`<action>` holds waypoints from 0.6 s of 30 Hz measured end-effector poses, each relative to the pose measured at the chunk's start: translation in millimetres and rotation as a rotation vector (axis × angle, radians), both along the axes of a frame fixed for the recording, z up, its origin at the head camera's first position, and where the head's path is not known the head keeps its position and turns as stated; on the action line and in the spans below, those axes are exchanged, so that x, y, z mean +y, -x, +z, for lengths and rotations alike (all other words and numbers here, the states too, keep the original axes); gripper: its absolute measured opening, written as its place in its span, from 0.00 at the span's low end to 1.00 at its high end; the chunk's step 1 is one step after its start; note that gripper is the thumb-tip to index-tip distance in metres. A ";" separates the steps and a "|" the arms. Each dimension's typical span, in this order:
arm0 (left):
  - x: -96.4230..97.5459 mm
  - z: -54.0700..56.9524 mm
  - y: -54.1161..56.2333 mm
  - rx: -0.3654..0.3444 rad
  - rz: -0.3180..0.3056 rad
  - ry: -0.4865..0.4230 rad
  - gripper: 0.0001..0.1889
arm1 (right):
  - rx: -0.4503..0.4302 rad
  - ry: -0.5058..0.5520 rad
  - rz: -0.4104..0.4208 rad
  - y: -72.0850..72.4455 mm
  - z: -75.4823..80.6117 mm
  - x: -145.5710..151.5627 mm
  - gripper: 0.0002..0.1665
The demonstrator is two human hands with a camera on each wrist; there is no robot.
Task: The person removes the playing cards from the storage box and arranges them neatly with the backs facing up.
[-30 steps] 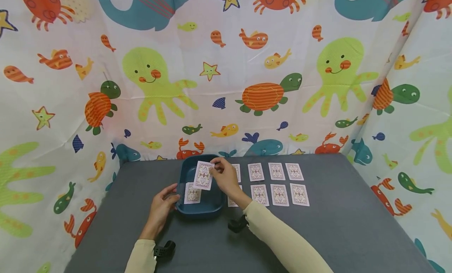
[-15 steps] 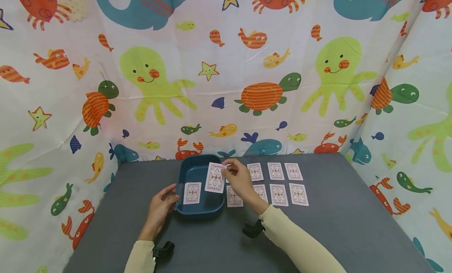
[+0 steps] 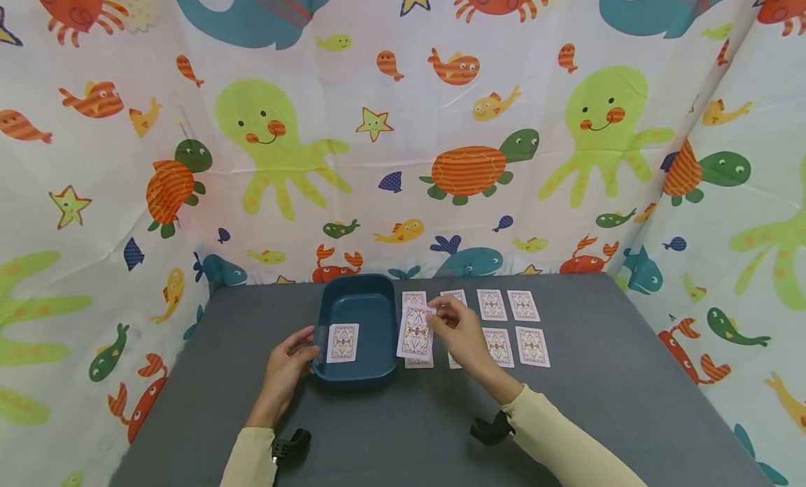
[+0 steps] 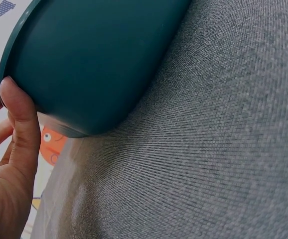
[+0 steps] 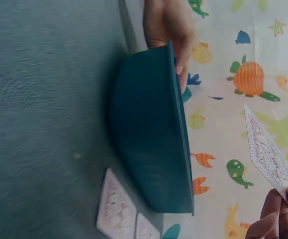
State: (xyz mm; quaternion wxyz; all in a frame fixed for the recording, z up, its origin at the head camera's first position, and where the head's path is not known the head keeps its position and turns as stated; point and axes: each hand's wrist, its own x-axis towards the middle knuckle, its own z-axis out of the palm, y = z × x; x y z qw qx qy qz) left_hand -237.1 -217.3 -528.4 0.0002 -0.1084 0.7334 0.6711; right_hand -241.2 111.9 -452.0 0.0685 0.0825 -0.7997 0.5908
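A blue tray (image 3: 373, 319), deep with rounded corners, sits on the table with one playing card (image 3: 343, 343) face down in its near left part. My left hand (image 3: 285, 371) holds the tray's left rim; the left wrist view shows the thumb (image 4: 22, 117) against the outer wall. Between thumb and fingers, my right hand (image 3: 464, 339) pinches a second playing card (image 3: 415, 334), raised just right of the tray, its patterned back showing. This card overlaps cards on the table in the head view. The right wrist view shows it tilted, held at one corner.
Two rows of face-down cards lie right of the tray, among them a far-row card (image 3: 492, 305) and a near-row card (image 3: 532, 347); the right hand partly covers some. A grey cloth (image 3: 378, 431) covers the table. A sea-animal curtain (image 3: 403, 207) stands behind and at both sides.
My right hand has carried the pinched card rightward from over the tray to above the nearest cards beside it. The left hand has stayed at the tray's rim.
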 end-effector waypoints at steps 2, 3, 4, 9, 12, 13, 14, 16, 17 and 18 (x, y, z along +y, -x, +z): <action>0.2 0.6 -0.4 0.004 -0.004 -0.004 0.26 | -0.017 -0.008 -0.001 -5.7 -0.3 5.6 0.11; 0.3 1.0 -0.6 0.008 -0.009 -0.004 0.27 | -0.021 -0.010 0.005 -10.1 2.4 7.5 0.11; 0.5 1.6 -0.8 0.013 -0.014 -0.003 0.27 | -0.028 -0.015 0.011 -14.5 5.1 9.4 0.11; 0.2 4.7 -1.6 0.022 -0.027 -0.009 0.26 | -0.067 -0.027 0.035 -34.3 16.2 14.4 0.11; 0.2 5.5 -2.3 0.021 -0.028 -0.016 0.26 | -0.095 -0.011 0.028 -31.1 -4.6 18.6 0.11; 0.1 5.2 -2.3 0.020 -0.028 -0.018 0.26 | -0.097 -0.006 0.026 -29.5 -12.5 20.0 0.10; 0.3 4.7 -2.5 0.020 -0.029 -0.021 0.26 | -0.101 0.000 0.025 -27.6 -20.8 21.2 0.10; 0.5 3.9 -2.3 0.019 -0.028 -0.023 0.26 | -0.099 0.005 0.024 -24.2 -36.9 23.1 0.10; 0.5 3.3 -2.3 0.017 -0.028 -0.023 0.26 | -0.091 0.007 0.029 -25.0 -40.8 23.1 0.09; 0.5 2.9 -2.2 0.016 -0.027 -0.023 0.26 | -0.086 0.004 0.034 -25.6 -43.6 23.0 0.09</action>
